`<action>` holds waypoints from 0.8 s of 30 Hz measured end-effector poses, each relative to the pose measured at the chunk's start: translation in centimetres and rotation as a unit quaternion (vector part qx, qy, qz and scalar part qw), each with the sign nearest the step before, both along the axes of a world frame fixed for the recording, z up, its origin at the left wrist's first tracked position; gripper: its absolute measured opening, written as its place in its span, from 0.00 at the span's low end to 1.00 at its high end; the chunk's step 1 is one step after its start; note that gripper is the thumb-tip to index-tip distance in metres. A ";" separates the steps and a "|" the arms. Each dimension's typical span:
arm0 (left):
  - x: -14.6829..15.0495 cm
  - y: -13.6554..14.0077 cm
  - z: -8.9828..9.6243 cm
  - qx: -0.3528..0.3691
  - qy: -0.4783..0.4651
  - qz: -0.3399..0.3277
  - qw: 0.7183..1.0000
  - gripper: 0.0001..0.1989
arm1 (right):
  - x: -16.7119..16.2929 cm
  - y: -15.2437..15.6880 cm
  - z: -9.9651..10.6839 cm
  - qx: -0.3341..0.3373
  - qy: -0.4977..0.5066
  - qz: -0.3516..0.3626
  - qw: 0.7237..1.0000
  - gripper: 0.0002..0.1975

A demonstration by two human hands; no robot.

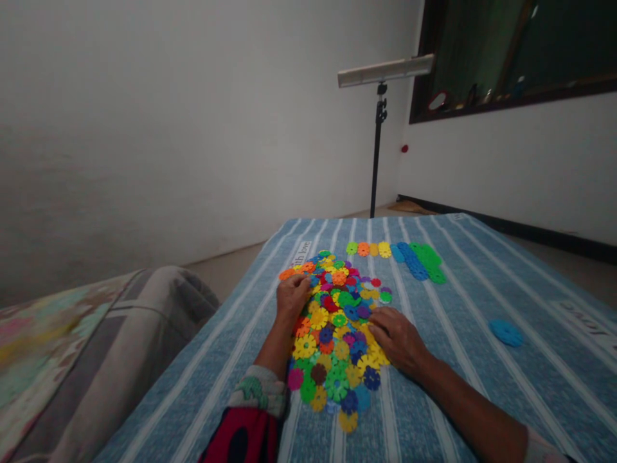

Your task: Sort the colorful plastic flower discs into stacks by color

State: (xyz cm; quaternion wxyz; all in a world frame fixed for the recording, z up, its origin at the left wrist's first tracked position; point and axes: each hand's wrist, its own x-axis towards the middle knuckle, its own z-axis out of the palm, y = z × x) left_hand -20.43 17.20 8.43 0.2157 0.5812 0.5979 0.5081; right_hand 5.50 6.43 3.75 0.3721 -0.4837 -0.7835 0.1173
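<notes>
Two-handed, touches the heap of coloured discs point(340, 318) on the striped cloth point(472, 308): at its left edge with the left hand point(292, 297), fingers bunched; at its right edge with the right hand point(399, 334), fingers bent, close together. Cannot tell of any disc pinched in either. Can see grouped discs point(384, 249) beyond.

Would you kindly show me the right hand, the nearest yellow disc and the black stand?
Right hand point(399, 336): head view, its back.
Nearest yellow disc point(348, 422): head view, its upper face.
Black stand point(376, 154): head view, its pole.

Multicol. notched discs point(338, 318) — overlapping, loosely heaped; on blue/wht striped cloth point(463, 315).
</notes>
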 end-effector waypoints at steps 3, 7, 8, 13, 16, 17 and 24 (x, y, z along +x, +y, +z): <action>-1.4 0.5 -0.5 0.008 0.019 0.079 0.997 0.13 | 0.0 0.0 0.2 -0.004 -0.002 0.003 1.000 0.10; -2.5 0.9 -0.9 -0.007 0.039 0.137 0.990 0.12 | 0.1 0.0 0.3 -0.006 -0.002 0.003 1.000 0.09; -2.6 0.9 -1.0 -0.016 0.046 0.145 0.988 0.12 | 0.1 0.0 0.3 -0.006 -0.003 0.003 1.000 0.09; -2.2 0.5 -0.8 -0.045 0.097 0.123 0.987 0.11 | 0.1 0.0 0.2 -0.003 -0.005 -0.002 1.000 0.09; -1.9 0.4 -0.8 -0.063 0.120 0.091 0.987 0.10 | 0.1 -0.1 0.2 0.000 -0.002 -0.002 1.000 0.09; -1.8 0.4 -0.9 -0.069 0.120 0.081 0.987 0.09 | 0.1 -0.1 0.2 0.001 0.000 -0.003 1.000 0.09; -1.3 0.5 -1.2 -0.060 0.072 -0.002 0.996 0.11 | 0.2 -0.1 0.3 0.007 0.000 -0.001 1.000 0.08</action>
